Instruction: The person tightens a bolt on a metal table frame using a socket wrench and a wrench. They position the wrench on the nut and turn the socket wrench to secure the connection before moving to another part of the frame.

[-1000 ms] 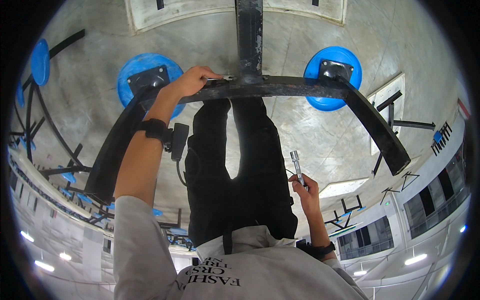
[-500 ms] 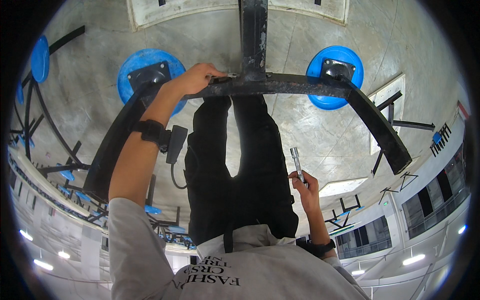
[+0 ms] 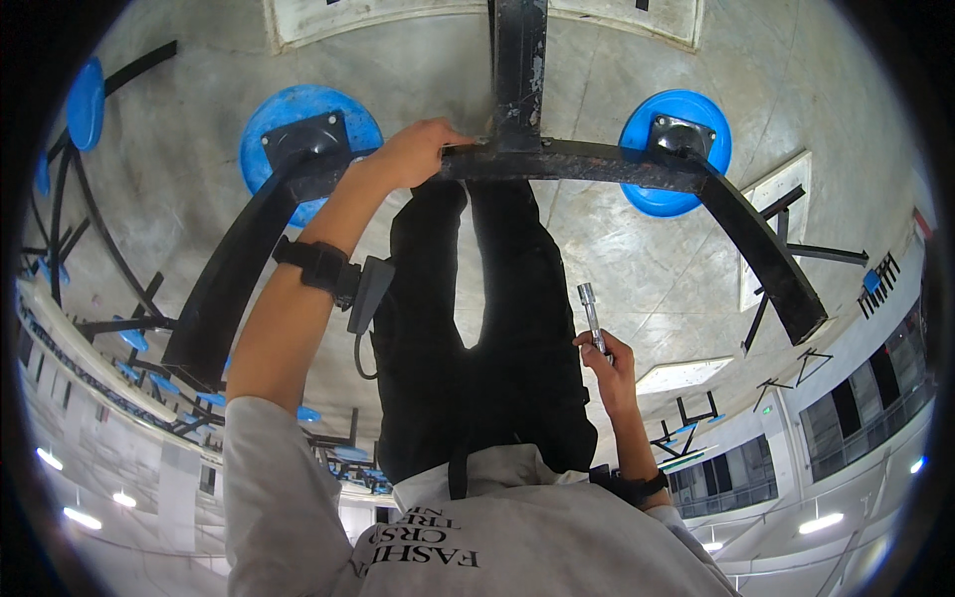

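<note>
A black metal frame [image 3: 587,162] spans the view ahead of me, its curved crossbar joined to a long beam [image 3: 519,75]. My left hand [image 3: 418,151] reaches over the crossbar's left half, fingertips pinched together beside the joint with the beam. Whatever lies in those fingertips is too small and too hidden to make out. Lower right, beside my thigh, my right hand [image 3: 611,368] is closed round a chrome socket wrench [image 3: 591,310], its socket end pointing up and away from me.
Round blue seats [image 3: 261,149] are fixed on black plates under the crossbar, left and right [image 3: 637,134]. A curved leg [image 3: 761,254] swings down on the right, another [image 3: 224,289] on the left. More black frames with blue seats [image 3: 85,104] stand on the grey floor around.
My left hand has moved right along the crossbar, its fingertips now closer to the beam joint. The right hand holds the socket wrench almost unmoved. The view has shifted slightly.
</note>
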Available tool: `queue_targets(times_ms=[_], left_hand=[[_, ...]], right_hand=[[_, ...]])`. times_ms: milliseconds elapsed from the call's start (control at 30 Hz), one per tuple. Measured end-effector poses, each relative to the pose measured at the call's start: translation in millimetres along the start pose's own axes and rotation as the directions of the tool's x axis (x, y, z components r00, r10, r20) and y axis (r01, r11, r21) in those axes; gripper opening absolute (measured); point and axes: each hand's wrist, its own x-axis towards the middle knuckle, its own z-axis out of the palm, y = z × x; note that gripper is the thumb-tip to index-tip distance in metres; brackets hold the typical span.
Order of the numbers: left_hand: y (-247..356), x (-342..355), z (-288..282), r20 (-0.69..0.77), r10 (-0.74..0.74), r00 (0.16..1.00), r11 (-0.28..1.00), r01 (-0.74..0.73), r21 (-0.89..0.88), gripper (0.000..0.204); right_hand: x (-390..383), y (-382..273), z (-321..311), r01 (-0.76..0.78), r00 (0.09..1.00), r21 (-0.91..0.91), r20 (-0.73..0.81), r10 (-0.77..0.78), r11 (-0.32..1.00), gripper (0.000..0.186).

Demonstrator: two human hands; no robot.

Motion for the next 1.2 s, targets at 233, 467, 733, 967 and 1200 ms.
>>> queue_targets(times_ms=[233, 467, 733, 967, 1200], left_hand=[[-4.1, -1.6, -3.4, 0.025, 0.019, 1.0, 0.999, -0.018, -0.034, 0.047], [17.9, -2.8, -6.1, 0.13, -0.09, 0.987, 0.979, 0.064, 0.192, 0.052], [32.0, -3.5, 12.5, 0.039, -0.07, 0.997, 0.783, 0.031, 0.621, 0.072], [21.3, -2.2, 18.6, -0.106, 0.089, 0.99, 0.77, -0.001, 0.638, 0.066], [14.1, -8.7, 31.6, -0.194, 0.226, 0.955, 0.751, -0.043, 0.659, 0.053]], right_hand=[[-0.4, 9.3, -0.2, 0.025, 1.0, 0.001, -0.01, -0.025, 1.0, 0.015], [-3.2, 25.6, 4.3, 0.062, 0.997, 0.085, -0.057, -0.058, 0.994, 0.017], [31.7, 42.6, 41.1, 0.22, 0.967, 0.058, -0.143, -0.21, 0.974, 0.017], [98.2, 45.8, 91.7, 0.451, 0.876, -0.043, -0.169, -0.452, 0.891, 0.028], [170.7, 79.6, 125.6, 0.506, 0.862, 0.311, -0.199, -0.466, 0.804, 0.025]])
